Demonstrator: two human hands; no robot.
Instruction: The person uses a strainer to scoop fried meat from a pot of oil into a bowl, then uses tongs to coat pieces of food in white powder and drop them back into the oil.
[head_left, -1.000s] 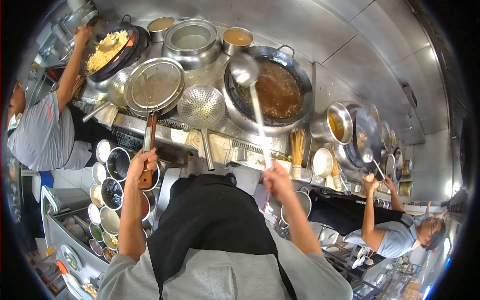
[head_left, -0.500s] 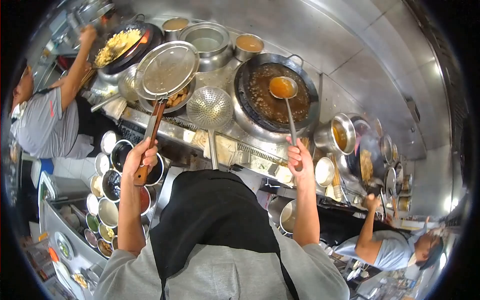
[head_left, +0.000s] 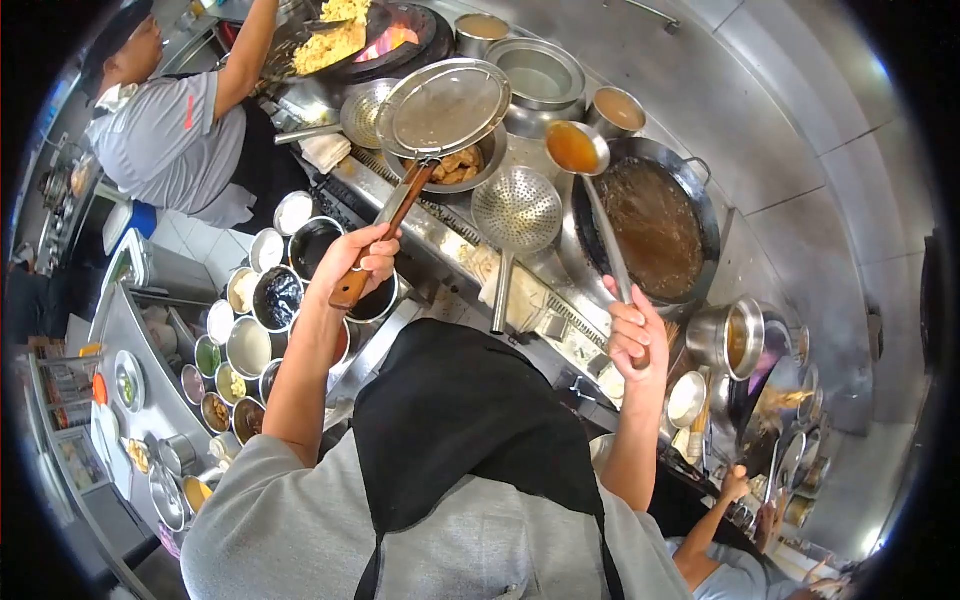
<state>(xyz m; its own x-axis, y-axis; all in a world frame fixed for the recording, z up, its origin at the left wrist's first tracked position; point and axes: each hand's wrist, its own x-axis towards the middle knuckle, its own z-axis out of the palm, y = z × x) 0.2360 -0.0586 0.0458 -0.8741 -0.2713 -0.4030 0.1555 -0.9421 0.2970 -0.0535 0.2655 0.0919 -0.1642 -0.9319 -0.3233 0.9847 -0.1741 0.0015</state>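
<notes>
My left hand [head_left: 365,262] is closed round the wooden handle of a fine-mesh strainer [head_left: 446,106]. The strainer's mesh is over a metal bowl [head_left: 493,150] of browned fried pieces [head_left: 458,166], hiding part of it. My right hand [head_left: 640,330] grips a ladle [head_left: 606,220] by its handle. Orange-brown liquid [head_left: 572,147] fills the ladle's bowl, held at the back left edge of a wok [head_left: 712,235] with dark liquid [head_left: 650,230] in it. Between both tools lies a perforated skimmer [head_left: 517,208], untouched, its handle pointing towards me.
Behind the tools stand a large metal pot [head_left: 540,75] and a smaller pot of brown liquid [head_left: 617,110]. Several seasoning containers [head_left: 249,347] crowd the left. One co-worker [head_left: 180,130] handles a wok of yellow food [head_left: 335,40] near flames; another person's arm [head_left: 715,510] is at lower right.
My view has turned, shifting the stove rightwards. The filled ladle has gone from above the wok's middle to its back left edge. The left co-worker's wok is now tilted beside visible flames.
</notes>
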